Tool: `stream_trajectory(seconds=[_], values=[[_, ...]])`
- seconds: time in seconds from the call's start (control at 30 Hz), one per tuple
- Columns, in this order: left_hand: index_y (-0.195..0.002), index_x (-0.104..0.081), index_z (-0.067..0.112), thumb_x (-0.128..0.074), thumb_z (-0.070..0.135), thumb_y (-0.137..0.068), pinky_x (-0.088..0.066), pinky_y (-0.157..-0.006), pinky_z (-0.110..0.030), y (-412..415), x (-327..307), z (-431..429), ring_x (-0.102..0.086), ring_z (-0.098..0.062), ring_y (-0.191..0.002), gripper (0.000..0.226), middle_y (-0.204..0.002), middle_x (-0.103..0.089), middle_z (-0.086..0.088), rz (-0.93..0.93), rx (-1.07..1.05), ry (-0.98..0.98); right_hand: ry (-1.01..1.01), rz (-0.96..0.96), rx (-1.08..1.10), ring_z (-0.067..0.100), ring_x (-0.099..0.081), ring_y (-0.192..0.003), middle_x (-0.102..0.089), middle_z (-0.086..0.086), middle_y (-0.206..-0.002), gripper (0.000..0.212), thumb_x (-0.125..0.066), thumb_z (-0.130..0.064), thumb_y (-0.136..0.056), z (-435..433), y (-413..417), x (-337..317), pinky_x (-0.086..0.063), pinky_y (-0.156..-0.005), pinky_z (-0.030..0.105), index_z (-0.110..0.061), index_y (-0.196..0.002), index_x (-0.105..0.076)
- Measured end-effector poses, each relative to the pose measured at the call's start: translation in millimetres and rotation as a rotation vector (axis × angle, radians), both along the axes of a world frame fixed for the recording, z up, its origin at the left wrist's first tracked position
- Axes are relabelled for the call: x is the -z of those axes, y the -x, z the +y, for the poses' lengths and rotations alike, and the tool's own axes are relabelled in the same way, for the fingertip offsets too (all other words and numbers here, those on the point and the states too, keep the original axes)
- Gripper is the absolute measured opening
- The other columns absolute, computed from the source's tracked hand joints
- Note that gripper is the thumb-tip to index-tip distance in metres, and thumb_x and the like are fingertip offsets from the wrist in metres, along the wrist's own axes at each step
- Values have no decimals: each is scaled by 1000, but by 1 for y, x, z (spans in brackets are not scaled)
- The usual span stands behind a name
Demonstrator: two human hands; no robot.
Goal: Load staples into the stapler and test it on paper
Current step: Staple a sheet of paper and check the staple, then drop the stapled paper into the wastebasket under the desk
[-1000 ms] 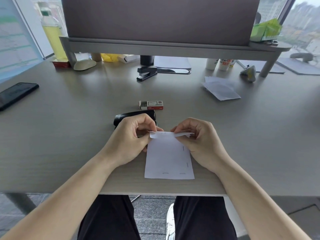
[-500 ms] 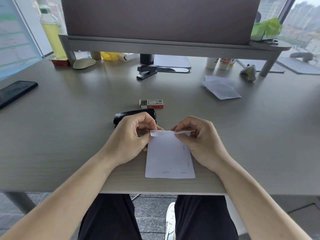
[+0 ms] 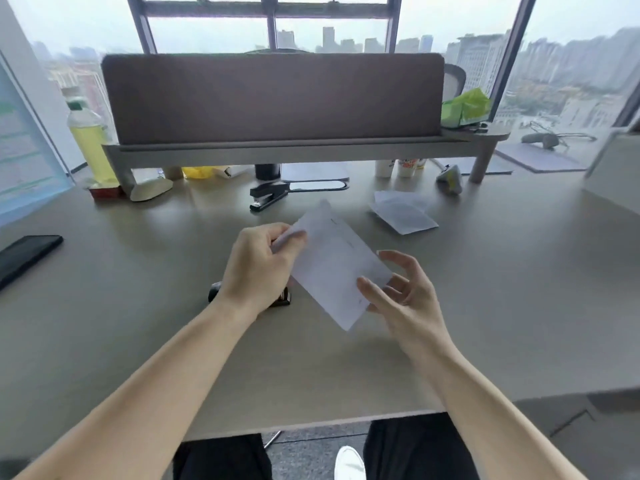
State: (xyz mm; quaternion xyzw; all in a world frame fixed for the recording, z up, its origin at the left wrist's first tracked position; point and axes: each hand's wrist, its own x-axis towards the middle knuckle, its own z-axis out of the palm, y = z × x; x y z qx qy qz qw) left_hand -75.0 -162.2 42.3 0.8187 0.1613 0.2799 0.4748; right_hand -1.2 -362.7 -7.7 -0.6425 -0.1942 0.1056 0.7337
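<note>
— In the head view, where is the paper?
— The paper (image 3: 332, 265) is in the middle of the frame. It is lifted off the bench (image 3: 138, 306) and tilted, with one corner toward the top and one toward the bottom. A few small dark marks show on it, but they are blurred.
— Who holds it?
— The left hand (image 3: 258, 268) pinches its upper left edge between the thumb and the curled fingers, so this grip is clenched on the paper. The right hand (image 3: 405, 296) is at the lower right edge. Its grip is released, with the fingers spread and a little bent. One cannot tell whether the thumb touches the sheet.
— And the stapler?
— A black stapler (image 3: 282, 298) lies on the bench under the left wrist, mostly hidden. A second black stapler (image 3: 268, 197) lies in the upper middle of the frame, and loose sheets (image 3: 403, 214) lie to the right of it. A dark phone (image 3: 26, 256) is at the left edge.
</note>
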Motion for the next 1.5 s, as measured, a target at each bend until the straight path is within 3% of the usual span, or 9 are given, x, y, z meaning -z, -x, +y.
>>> stream_trajectory(seconds=[0.1, 0.2, 0.3, 0.6, 0.8, 0.9, 1.2, 1.33, 1.5], values=[[-97, -79, 20, -56, 26, -106, -59, -57, -27, -13, -7, -22, -65, -17, -69, 25, -93, -78, -8, 19, 47, 387, -45, 82, 55, 21, -78, -81, -83, 8, -96, 47, -84, -24, -77, -24, -7, -9, -67, -75, 34, -13, -120, -68], [-107, -78, 19, -54, 24, -108, -60, -62, -25, -21, 2, -48, -71, -16, -76, 25, -104, -80, -5, 73, 192, 516, 40, 20, 134, 21, -74, -81, -81, 15, -93, 12, -77, -14, -93, -48, -18, -11, -66, -69, 33, -11, -105, -76], [-104, -79, 19, -58, 24, -106, -59, -66, -28, -28, 14, -68, -75, -14, -78, 22, -101, -82, -4, 134, 273, 382, 161, -98, 259, 16, -68, -72, -76, 22, -89, 9, -74, -16, -97, -82, -29, -11, -61, -58, 26, -10, -92, -78], [-90, -72, 12, -67, 17, -100, -53, -62, -29, -80, 21, -163, -67, -9, -60, 13, -70, -74, 4, 193, 510, 91, 308, -187, 517, 14, -73, -70, -80, 3, -80, 13, -71, -16, -99, -227, -29, -15, -55, -55, 16, -18, -88, -77], [-94, -70, 14, -68, 23, -100, -55, -64, -33, -111, 15, -266, -68, -11, -64, 11, -75, -74, 1, 187, 817, -27, 428, -184, 796, 23, -79, -85, -82, -1, -89, 9, -75, -27, -96, -344, -1, -6, -64, -69, 36, -21, -91, -78], [-98, -71, 17, -69, 25, -99, -58, -68, -32, -118, 16, -320, -70, -14, -72, 8, -83, -77, -1, 205, 970, -61, 459, -161, 912, 22, -79, -86, -81, -1, -89, 7, -75, -23, -96, -397, 24, -1, -61, -63, 28, -23, -89, -77], [-99, -73, 29, -68, 37, -99, -60, -84, -41, -119, 43, -432, -74, -19, -84, 10, -88, -78, 5, 273, 1314, -259, 636, -76, 1190, 25, -79, -83, -82, -3, -84, 8, -77, -19, -94, -506, 94, 36, -62, -83, 54, -19, -86, -77], [-97, -72, 34, -68, 42, -97, -56, -74, -32, -125, 59, -460, -71, -15, -82, 9, -86, -76, 11, 270, 1381, -413, 720, 19, 1242, 27, -79, -79, -81, -5, -78, 10, -77, -21, -94, -527, 109, 56, -63, -80, 52, -19, -84, -76], [-99, -70, 33, -68, 37, -98, -54, -78, -24, -133, 84, -479, -68, -4, -84, 5, -90, -74, 13, 277, 1470, -617, 953, 129, 1254, 26, -73, -77, -78, -5, -72, 17, -74, -27, -95, -534, 113, 87, -59, -74, 38, -16, -82, -74]])
